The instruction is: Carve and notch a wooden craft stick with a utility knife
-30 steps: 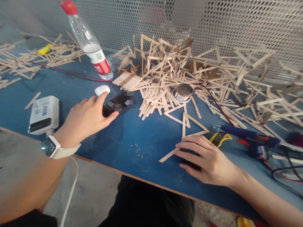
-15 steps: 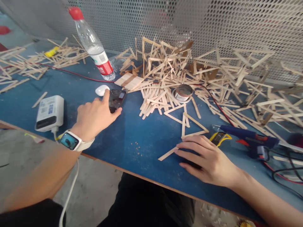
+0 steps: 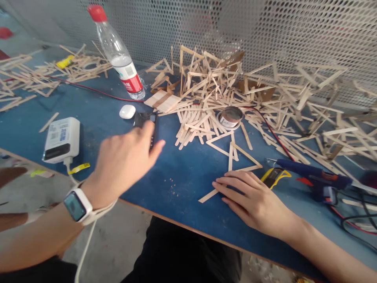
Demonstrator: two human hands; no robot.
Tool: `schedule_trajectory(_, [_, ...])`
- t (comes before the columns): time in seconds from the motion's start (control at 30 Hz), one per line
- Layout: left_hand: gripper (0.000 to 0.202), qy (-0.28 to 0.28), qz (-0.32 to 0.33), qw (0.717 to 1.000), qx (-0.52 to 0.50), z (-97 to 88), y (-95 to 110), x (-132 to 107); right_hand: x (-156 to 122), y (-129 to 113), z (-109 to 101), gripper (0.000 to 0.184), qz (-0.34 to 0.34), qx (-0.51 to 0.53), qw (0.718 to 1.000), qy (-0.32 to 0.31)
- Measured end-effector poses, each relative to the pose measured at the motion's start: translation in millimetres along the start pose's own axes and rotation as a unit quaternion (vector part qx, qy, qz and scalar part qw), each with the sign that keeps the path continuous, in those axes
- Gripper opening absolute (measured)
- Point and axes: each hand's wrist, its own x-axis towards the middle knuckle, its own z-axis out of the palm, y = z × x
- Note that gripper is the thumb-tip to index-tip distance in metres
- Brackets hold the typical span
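Note:
My left hand [image 3: 123, 161], with a smartwatch [image 3: 77, 204] on the wrist, hovers over the blue table [image 3: 182, 177], fingers stretched out and a little blurred. It holds nothing and covers most of a dark phone [image 3: 147, 120]. My right hand [image 3: 250, 200] lies flat on the table, fingers spread, fingertips on a wooden stick [image 3: 207, 195]. A triangle of glued sticks [image 3: 232, 149] lies just beyond it.
A large heap of wooden sticks and stick frames [image 3: 250, 94] fills the back of the table. Also there: a water bottle [image 3: 119, 55], a white earbud case [image 3: 127, 111], a power bank [image 3: 60, 138], a tape roll [image 3: 231, 116], a yellow utility knife [image 3: 273, 177] and a blue glue gun [image 3: 315, 179] with cables.
My left hand has left the phone and moved toward me and to the right, above the table. The phone has turned and sits further back. My right hand has barely moved.

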Motion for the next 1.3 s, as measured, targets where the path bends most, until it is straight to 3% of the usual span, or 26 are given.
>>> schedule_trajectory(0.07, [0.035, -0.009, 0.167, 0.981, -0.101, -1.8, 22, -1, 6, -3, 0, 0.033, -0.001, -0.005, 1.000, -0.013])
schedule_trajectory(0.13, [0.027, -0.015, 0.298, 0.929, -0.219, 1.5, 48, 5, 14, -6, -1, 0.023, 0.000, 0.012, 1.000, -0.022])
schedule_trajectory(0.17, [0.024, -0.007, 0.333, 0.901, -0.279, 4.5, 61, 11, 18, -8, -3, 0.018, 0.005, 0.022, 0.999, -0.030])
schedule_trajectory(0.23, [0.020, 0.003, 0.364, 0.872, -0.328, 10.9, 82, 26, 24, -9, -6, 0.015, 0.026, 0.034, 0.998, -0.049])
schedule_trajectory(0.33, [0.028, 0.019, 0.367, 0.837, -0.407, 18.0, 94, 48, 31, -5, -12, 0.018, 0.079, 0.026, 0.995, -0.060])
schedule_trajectory(0.53, [0.033, 0.030, 0.332, 0.767, -0.548, 32.5, 80, 63, 40, 15, -24, 0.008, 0.217, 0.025, 0.976, 0.009])
schedule_trajectory(0.7, [0.025, 0.028, 0.352, 0.725, -0.591, 45.3, 80, 66, 50, 19, -25, 0.005, 0.256, 0.083, 0.963, -0.006])
schedule_trajectory(0.87, [0.022, 0.002, 0.382, 0.687, -0.618, 46.1, 79, 67, 54, 15, -20, 0.006, 0.288, 0.109, 0.951, -0.001])
schedule_trajectory(0.97, [0.011, 0.003, 0.371, 0.682, -0.630, 48.2, 80, 66, 54, 12, -17, 0.008, 0.297, 0.115, 0.948, 0.010])
schedule_trajectory(1.2, [0.019, -0.002, 0.349, 0.692, -0.632, 55.3, 88, 61, 46, 12, 0, 0.008, 0.293, 0.108, 0.949, 0.053])
schedule_trajectory(1.3, [0.020, -0.010, 0.365, 0.695, -0.619, 53.6, 89, 57, 45, 12, 4, 0.020, 0.275, 0.094, 0.955, 0.051])
